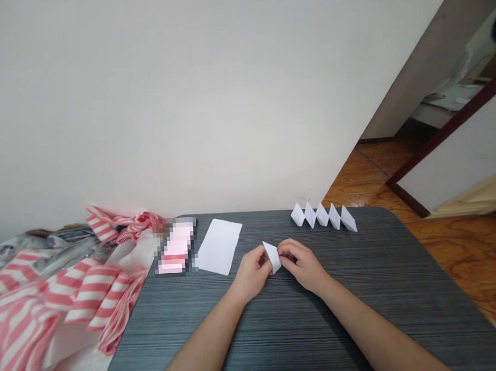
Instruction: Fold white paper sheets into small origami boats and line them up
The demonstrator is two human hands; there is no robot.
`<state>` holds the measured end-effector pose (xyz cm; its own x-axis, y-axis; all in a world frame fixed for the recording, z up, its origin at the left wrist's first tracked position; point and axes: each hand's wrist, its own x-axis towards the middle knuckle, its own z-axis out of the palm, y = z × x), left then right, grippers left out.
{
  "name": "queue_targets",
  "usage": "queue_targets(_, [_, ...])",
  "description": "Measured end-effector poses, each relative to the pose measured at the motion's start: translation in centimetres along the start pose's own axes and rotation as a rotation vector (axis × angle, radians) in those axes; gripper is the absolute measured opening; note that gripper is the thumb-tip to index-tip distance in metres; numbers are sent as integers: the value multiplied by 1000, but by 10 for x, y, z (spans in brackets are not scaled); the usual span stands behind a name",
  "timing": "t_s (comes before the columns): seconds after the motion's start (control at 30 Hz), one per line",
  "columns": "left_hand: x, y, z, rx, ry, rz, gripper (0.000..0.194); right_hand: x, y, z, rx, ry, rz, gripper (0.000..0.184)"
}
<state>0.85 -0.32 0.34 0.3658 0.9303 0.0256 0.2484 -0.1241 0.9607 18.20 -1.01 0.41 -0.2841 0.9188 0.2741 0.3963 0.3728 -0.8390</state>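
Between my two hands, just above the dark table, is a small piece of folded white paper [272, 257] with a pointed upper corner. My left hand [252, 272] grips its left side, fingers curled behind it and thumb near the lower edge. At its right edge my right hand [302, 262] pinches the paper between thumb and fingers. Some fingertips are hidden behind the paper. Beyond my right hand, several folded white paper shapes [322, 215] stand side by side in a row near the table's back edge.
White sheets of paper [220, 246] lie left of my hands on the dark wood-grain table [282, 329]. Beside them is a blurred-out flat object [176, 246], perhaps a phone. Red-and-white striped cloth [86, 296] is heaped at the left. A wall [226, 97] rises behind the table.
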Motion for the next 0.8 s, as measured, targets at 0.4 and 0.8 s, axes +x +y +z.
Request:
queue_targets(0.4, [0,0,0,-12,-25,-3,14,0,-1,0,-14,-16,-18,14])
queue_targets(0.8, [1,-3,1,-46,-16,-22,14,0,1,0,-16,-19,-13,14])
